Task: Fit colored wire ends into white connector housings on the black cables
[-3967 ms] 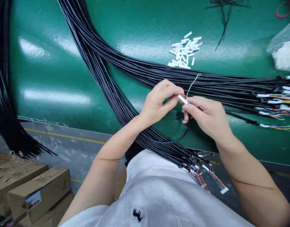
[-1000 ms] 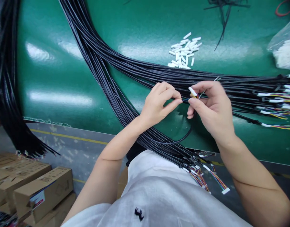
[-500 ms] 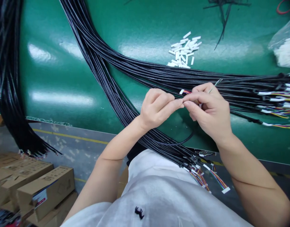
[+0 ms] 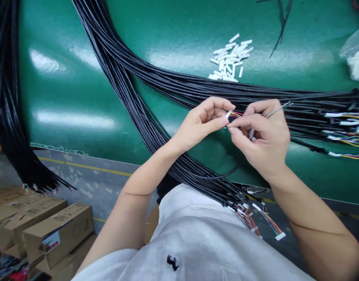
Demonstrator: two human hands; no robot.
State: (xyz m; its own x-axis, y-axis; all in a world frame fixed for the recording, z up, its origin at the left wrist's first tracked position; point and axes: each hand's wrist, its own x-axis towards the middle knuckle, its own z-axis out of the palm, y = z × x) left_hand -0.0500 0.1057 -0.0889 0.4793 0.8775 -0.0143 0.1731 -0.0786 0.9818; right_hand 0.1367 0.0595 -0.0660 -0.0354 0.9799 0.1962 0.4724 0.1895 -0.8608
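Between the thumb and fingers of my left hand [image 4: 204,121] is a small white connector [image 4: 228,114]. Colored wires [image 4: 235,114], yellow, red and purple among them, run from it toward my right hand [image 4: 262,130]. That hand is closed in a pinch on the wires, its fingertips close to my left thumb. A thin grey-green wire [image 4: 280,109] sticks out past the right index finger. What lies inside the right palm is mostly hidden. Under and behind both hands stretches a thick bundle of black cables [image 4: 179,84].
Short white sleeves [image 4: 232,58] lie in a pile on the green table [image 4: 65,89]. A second cable bundle [image 4: 150,121] hangs over the near edge, its connector ends [image 4: 280,236] by my shirt. More cables [image 4: 9,97] hang at left, above cardboard boxes [image 4: 59,230]. A plastic bag [image 4: 356,58] is at right.
My left hand has moved from a fingertip pinch beside the right hand up onto the white connector, its fingers now around it. The view has shifted slightly.
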